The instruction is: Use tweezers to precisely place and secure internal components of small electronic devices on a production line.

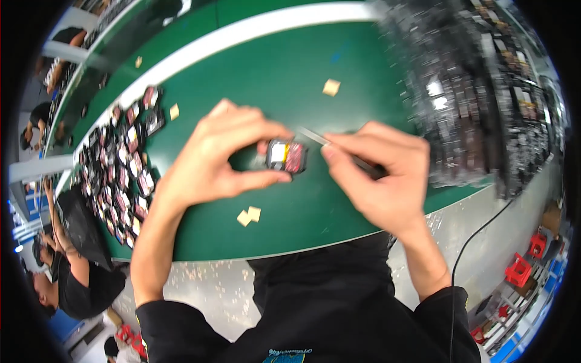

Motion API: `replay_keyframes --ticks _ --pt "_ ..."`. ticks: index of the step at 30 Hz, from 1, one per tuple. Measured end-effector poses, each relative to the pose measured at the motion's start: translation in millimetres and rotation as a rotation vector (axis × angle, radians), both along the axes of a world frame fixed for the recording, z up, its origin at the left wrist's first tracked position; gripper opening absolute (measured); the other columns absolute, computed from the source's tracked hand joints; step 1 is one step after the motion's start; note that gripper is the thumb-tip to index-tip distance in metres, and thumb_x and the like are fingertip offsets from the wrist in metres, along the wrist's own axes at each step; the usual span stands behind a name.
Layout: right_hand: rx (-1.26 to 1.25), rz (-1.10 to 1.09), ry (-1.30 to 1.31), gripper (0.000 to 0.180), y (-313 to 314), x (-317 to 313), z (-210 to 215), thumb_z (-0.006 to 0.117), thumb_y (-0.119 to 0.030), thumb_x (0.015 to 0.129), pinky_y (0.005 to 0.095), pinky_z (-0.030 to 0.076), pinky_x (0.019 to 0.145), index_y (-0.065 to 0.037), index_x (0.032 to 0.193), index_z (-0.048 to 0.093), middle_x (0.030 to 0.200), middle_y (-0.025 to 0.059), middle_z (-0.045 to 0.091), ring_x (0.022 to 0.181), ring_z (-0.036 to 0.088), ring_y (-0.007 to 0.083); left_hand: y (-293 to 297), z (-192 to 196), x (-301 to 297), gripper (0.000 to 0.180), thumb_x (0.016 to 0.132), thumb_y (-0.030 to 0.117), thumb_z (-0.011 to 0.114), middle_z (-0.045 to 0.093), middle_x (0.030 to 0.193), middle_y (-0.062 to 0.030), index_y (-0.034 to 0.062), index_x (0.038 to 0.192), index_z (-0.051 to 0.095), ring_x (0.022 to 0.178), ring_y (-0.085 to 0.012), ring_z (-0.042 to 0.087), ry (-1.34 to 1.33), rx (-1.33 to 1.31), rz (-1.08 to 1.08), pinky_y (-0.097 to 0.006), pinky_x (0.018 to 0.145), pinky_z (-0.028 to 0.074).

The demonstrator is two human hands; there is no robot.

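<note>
Between the thumb and fingers of my left hand is a small black electronic unit, its upper face showing a white patch, a yellow strip and a reddish area. My right hand pinches a thin metal tool, apparently tweezers, with its tip pointing up and left, just beyond the unit's right side. Tip and unit look apart. Two small beige square pieces lie on the green table below the unit. Another beige piece lies farther back, above my right hand.
Many similar black units crowd the table's left side. Clear plastic packaging or trays, blurred, are heaped at the right. A white strip crosses the far side. A black cable hangs at right. Co-workers sit at left.
</note>
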State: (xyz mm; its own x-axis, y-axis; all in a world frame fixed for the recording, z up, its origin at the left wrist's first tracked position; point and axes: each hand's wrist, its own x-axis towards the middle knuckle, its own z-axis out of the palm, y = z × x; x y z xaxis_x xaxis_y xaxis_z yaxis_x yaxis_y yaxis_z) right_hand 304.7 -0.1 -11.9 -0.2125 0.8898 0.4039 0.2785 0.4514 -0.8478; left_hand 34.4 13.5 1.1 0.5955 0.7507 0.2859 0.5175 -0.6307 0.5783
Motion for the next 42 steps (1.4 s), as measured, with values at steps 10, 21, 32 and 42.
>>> replay_keyframes --ticks 10,21,32,42 --pt "0.015 0.02 0.158 0.016 -7.2 -4.2 -12.2 0.083 -0.001 0.091 0.0316 0.047 0.052 0.002 0.106 0.086 0.076 0.0089 0.072 0.056 0.063 0.0136 42.7 58.4 28.7 0.047 0.069 0.012 0.1 0.074 0.089 -0.0026 0.0009 0.111 0.082 0.069 -0.0076 0.055 -0.294 0.006 0.185 -0.024 0.062 0.042" --pt "0.019 0.066 0.151 0.019 -6.3 0.6 -12.2 0.082 -0.005 0.093 0.0383 0.053 0.057 0.004 0.11 0.084 0.083 0.0141 0.074 0.062 0.07 0.027 265.7 160.4 261.7 0.052 0.09 0.039 0.092 0.072 0.105 -0.0058 0.0037 0.127 0.082 0.089 -0.0178 0.061 -0.017 0.249 -0.192 -0.035 0.081 0.051" --pt "0.047 0.094 0.128 0.016 -8.8 -7.0 -13.9 0.082 -0.01 0.093 0.0396 0.057 0.062 -0.001 0.106 0.085 0.084 0.0132 0.075 0.067 0.072 0.0289 304.8 145.3 212.9 0.041 0.11 0.024 0.068 0.079 0.14 -0.0099 0.0097 0.148 0.072 0.131 -0.0257 0.072 -0.017 0.244 -0.103 -0.044 0.112 0.054" --pt "0.001 0.094 0.059 0.016 -12.3 -1.0 1.4 0.083 -0.007 0.092 0.0352 0.048 0.056 0.002 0.105 0.085 0.076 0.0116 0.07 0.059 0.065 0.0208 195.3 20.6 -157.3 0.043 0.104 0.031 0.071 0.073 0.144 -0.0185 0.0103 0.141 0.074 0.136 -0.0406 0.066 0.478 0.168 0.777 -0.049 0.117 0.052"
